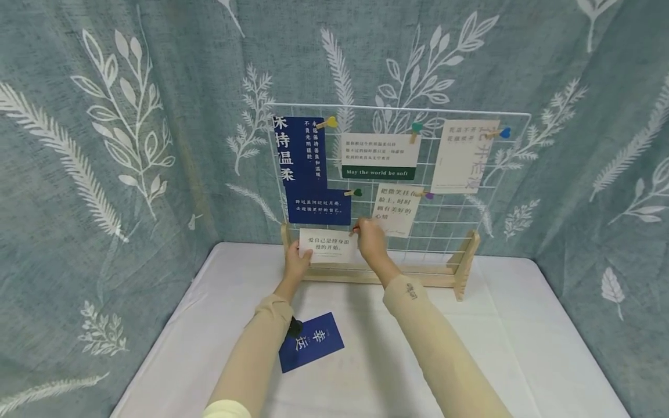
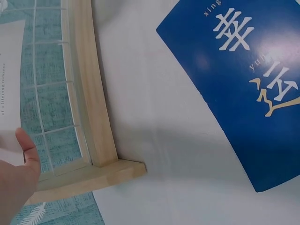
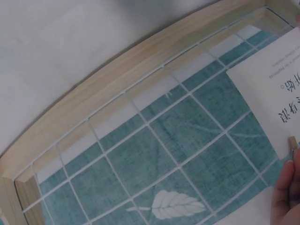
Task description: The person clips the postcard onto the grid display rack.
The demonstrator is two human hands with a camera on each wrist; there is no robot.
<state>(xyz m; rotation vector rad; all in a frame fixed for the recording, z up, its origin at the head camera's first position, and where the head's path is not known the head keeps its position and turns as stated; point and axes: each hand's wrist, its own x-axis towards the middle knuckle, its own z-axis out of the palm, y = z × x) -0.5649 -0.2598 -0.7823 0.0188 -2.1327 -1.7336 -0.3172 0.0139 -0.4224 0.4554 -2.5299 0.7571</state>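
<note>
A white card [image 1: 325, 247] with dark lettering is up against the lower left of the white wire grid [image 1: 425, 232]. My left hand [image 1: 297, 266] grips its left edge, thumb across the front in the left wrist view. At the card's upper right corner, my right hand [image 1: 371, 239] pinches a small wooden clothespin [image 3: 293, 142], whose tip overlaps the corner. The fingers hide most of the clothespin. Just above hangs a dark blue L-shaped card [image 1: 319, 203], and a cream card [image 1: 398, 209] hangs to the right of my right hand.
The grid stands in a wooden base [image 1: 366, 277] on a white-covered table [image 1: 502, 337]. Higher up hang a green-and-white card [image 1: 378, 152] and another pale card [image 1: 455, 162], with colored heart clothespins. A blue card [image 1: 313, 342] lies on the table beside my left forearm.
</note>
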